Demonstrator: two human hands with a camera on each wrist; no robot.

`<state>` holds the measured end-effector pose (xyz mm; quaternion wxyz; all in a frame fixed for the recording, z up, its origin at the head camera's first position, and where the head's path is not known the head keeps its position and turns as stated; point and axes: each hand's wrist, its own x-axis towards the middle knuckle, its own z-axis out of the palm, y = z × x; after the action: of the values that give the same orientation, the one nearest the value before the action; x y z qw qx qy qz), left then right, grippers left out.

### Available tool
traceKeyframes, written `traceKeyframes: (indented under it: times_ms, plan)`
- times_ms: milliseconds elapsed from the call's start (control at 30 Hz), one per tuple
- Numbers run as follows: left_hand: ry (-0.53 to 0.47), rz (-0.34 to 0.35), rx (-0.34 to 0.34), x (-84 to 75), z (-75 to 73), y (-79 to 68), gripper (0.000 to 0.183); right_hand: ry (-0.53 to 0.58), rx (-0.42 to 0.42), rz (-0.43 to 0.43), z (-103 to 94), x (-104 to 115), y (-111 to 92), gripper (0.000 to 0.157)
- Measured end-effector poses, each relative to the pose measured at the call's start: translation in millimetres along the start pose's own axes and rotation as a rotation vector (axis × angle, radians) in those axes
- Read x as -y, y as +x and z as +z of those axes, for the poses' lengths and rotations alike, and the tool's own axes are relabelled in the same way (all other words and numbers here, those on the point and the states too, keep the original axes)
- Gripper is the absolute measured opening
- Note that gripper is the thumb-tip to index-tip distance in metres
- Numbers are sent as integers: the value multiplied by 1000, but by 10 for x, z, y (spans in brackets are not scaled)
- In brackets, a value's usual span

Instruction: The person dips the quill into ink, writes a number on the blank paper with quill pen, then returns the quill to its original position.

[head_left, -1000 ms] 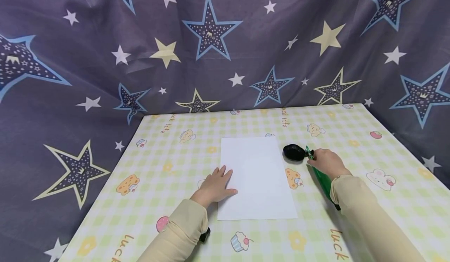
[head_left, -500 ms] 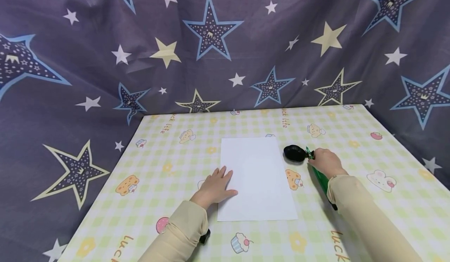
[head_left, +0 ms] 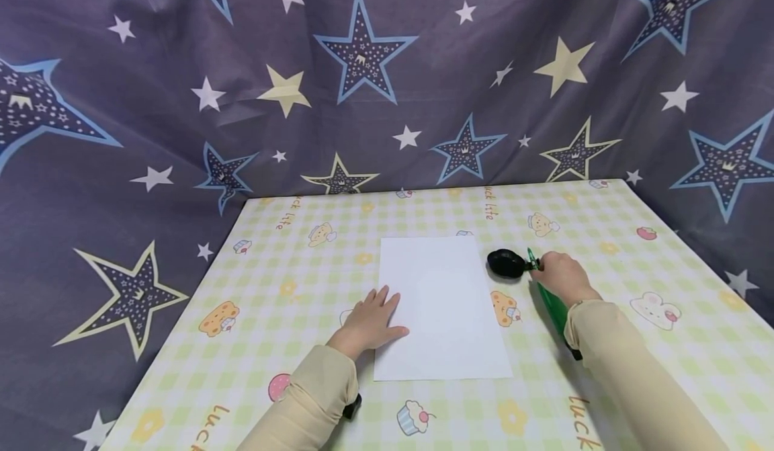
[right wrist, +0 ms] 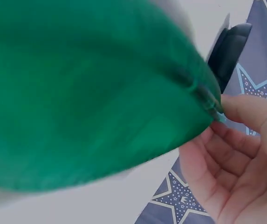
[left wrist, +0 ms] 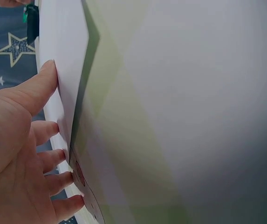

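Note:
A white sheet of paper (head_left: pixel 444 316) lies at the middle of the table. My left hand (head_left: pixel 369 320) rests on its left edge, fingers spread and thumb on the sheet; the fingertips reach that edge in the left wrist view. To the right of the paper, my right hand (head_left: pixel 562 277) pinches the narrow neck of a green and black thing. Its rounded black end (head_left: pixel 506 263) points left, toward the paper. A broad, smooth green part (right wrist: pixel 91 102) hangs below the hand and fills much of the right wrist view. What kind of thing this is I cannot tell.
A pale green checked cloth (head_left: pixel 314 263) with cartoon prints covers the table. Behind it hangs a dark curtain (head_left: pixel 399 27) patterned with stars. A small black block (head_left: pixel 353 407) shows under the left forearm.
My left hand and the paper stay in place. My right hand and the green and black thing shift only very slightly.

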<state>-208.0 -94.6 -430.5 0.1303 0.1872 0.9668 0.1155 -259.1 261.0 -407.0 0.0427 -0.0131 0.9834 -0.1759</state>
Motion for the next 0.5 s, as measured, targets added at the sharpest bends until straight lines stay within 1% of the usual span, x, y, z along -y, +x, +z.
traceKeyframes:
  times_ms: [167, 300, 500]
  plan:
    - [-3, -1, 3, 2, 3, 4, 70, 52, -20, 3, -49, 15, -5, 22]
    - [-11, -2, 5, -2, 2, 2, 70, 94, -54, -8, -71, 9, -3, 20]
    - [-14, -3, 5, 0, 6, 2, 70, 215, -82, -19, -89, -10, -20, 20]
